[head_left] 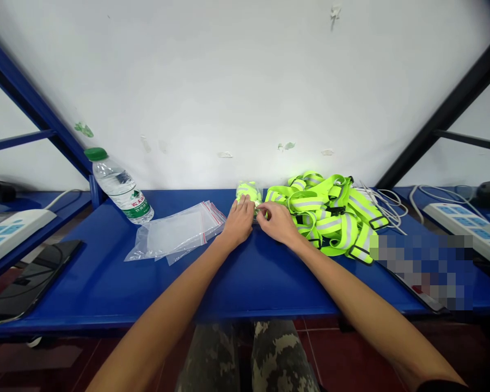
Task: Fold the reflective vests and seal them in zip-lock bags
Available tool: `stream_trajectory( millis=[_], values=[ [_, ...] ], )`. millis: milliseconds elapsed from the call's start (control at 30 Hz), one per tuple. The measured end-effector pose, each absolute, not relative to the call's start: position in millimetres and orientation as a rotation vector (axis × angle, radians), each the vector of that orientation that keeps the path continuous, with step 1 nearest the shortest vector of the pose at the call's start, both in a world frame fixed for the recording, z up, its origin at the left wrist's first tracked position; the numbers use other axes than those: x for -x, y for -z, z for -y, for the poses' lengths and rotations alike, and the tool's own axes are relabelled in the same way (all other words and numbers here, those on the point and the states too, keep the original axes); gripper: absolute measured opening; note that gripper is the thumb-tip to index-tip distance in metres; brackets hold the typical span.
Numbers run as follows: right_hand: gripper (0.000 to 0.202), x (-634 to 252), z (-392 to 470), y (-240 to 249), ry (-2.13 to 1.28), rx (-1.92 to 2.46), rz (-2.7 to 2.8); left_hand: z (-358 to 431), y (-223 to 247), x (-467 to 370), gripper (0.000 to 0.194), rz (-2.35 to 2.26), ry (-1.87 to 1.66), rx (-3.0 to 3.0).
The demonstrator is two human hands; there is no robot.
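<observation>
A small clear plastic bag (258, 194) with a bundled neon yellow-green reflective strap (247, 189) inside stands near the wall, in front of both hands. My left hand (240, 219) is closed at the bag's lower left, its fingers together over the front edge. From the right, my right hand (278, 221) pinches the bag's near edge between thumb and forefinger. Part of the bag is hidden behind my fingers. Just beyond my right hand lies a heap of loose reflective straps (330, 209) with grey stripes and black buckles. Flat zip bags (175, 231) lie overlapped left of my left hand.
A water bottle (122, 188) with a green cap stands at the back left. A black phone-like slab (36, 277) lies at the left edge. White cables (387, 204) and a power strip (465, 223) are at the right. The wall (237, 92) bounds the blue table (147, 288) behind.
</observation>
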State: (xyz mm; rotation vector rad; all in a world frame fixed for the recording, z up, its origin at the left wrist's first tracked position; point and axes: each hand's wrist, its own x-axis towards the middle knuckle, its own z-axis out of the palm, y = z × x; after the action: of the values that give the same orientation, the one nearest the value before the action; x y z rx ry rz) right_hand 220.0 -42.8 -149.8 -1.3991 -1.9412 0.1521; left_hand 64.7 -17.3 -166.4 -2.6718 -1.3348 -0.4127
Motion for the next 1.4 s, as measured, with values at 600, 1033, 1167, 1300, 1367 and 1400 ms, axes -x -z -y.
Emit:
stream_trajectory(
  millis=[600,1033,1167,1300,1367,1400],
  values=[
    [0.069,-188,-61,150,-0.411,1.615,2.352,20,175,-66,0.062,1.399,0.335,2.743],
    [0.055,-202,-83,179,-0.318,1.489,2.216,32,167,-70,0.036,1.745,0.788,2.437],
    [0.058,-201,-69,183,-0.242,1.452,2.235,27,164,-64,0.026,1.688,0.548,2.468],
    [0.060,-203,-47,178,-0.065,1.418,2.341,23,164,-63,0.030,1.611,0.402,2.498],
    [0.061,-205,-39,177,-0.013,1.402,2.393,24,163,-62,0.033,1.593,0.359,2.513],
    [0.062,-206,-37,178,-0.010,1.402,2.412,25,161,-62,0.034,1.587,0.333,2.522]
  ],
)
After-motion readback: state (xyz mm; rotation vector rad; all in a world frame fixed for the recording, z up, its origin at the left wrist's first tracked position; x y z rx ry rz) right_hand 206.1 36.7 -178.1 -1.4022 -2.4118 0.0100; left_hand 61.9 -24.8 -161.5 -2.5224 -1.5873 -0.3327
